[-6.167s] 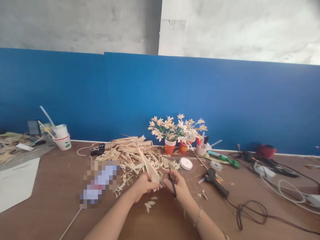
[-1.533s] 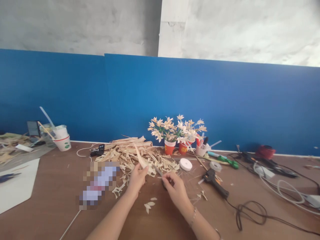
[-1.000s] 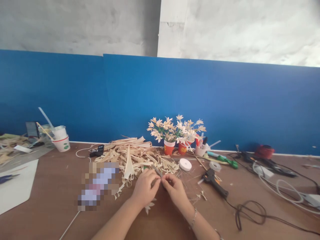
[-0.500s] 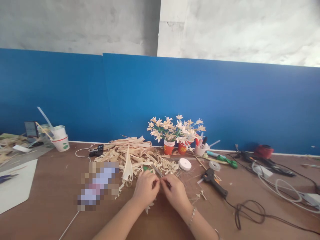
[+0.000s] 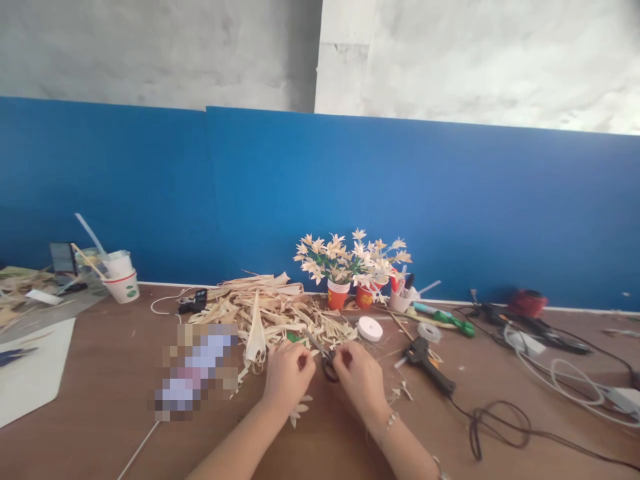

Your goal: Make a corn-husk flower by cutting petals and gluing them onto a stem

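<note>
My left hand is closed, its fingers curled into a pinch; what it may hold is hidden. Beside it on the right, and apart from it, my right hand is also closed in a pinch, with no clear view of anything in its fingertips. Dark-handled scissors lie between the two hands, close to the right fingers. A pale petalled flower shows just below my left wrist, partly covered by it; whether the left hand holds its stem I cannot tell. Beyond the hands lies a heap of dry, pale husk strips.
Red cups of pale flowers stand at the back by the blue partition. A white tape roll, a clear tape roll and a black glue gun with a trailing cord lie on the right. White cups stand at left.
My hands have moved apart, the right one shifting right and slightly up. The scissors' handles and more of the flower now show.
</note>
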Motion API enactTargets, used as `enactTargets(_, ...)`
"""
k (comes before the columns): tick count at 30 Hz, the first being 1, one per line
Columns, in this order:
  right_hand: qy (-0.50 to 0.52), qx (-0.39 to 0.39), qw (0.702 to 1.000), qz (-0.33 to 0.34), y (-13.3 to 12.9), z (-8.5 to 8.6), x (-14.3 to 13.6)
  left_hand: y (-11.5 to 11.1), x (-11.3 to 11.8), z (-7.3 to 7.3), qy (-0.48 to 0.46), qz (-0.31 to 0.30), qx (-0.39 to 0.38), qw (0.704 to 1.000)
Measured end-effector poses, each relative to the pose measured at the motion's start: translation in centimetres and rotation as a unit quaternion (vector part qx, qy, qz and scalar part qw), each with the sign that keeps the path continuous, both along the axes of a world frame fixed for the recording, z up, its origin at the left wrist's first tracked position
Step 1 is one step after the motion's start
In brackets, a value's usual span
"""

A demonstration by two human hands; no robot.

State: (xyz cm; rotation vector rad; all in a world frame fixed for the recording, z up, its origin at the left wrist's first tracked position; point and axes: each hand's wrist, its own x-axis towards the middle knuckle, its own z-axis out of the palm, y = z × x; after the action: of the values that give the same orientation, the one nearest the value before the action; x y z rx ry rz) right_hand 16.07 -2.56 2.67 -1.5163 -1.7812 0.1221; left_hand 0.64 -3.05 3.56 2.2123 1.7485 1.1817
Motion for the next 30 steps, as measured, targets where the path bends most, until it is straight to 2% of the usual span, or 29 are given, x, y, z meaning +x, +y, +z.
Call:
enactTargets(4, 0.056, -0.003, 0.992, 0.111, 0.1, 0.0, 0.1, 0.1, -0.2, 0.1, 0.005, -0.039, -0.015, 0.999)
enactTargets(7, 0.04, 0.0, 0.99, 0.138, 0.0, -0.1, -0.3, 0.1, -0.1, 0.0, 0.006, -0.063, -0.016, 0.998)
enactTargets(14, -0.006, -0.01, 0.99, 0.14, -0.2, -0.1, -0.7, 0.0, 0.0, -0.1, 0.011, -0.08, -0.019, 0.997)
enactTargets(21, -0.024, 0.006, 0.999, 0.027, -0.2, -0.1, -0.7, 0.0, 0.2, 0.0, 0.014, -0.026, -0.011, 1.0)
enactTargets(23, -0.008, 0.007, 0.999, 0.047, -0.1, 0.0, -0.5, 0.1, 0.1, 0.0, 0.016, -0.027, -0.014, 0.999)
enactTargets(27, 0.001, 0.023, 0.991, 0.128, 0.0, 0.0, -0.5, 0.1, 0.0, 0.0, 0.035, -0.06, -0.025, 0.997)
enactTargets(30, -0.04, 0.036, 0.992, 0.116, 0.0, -0.4, -1.0, 0.0, 0.4, -0.2, 0.048, -0.054, -0.034, 0.997)
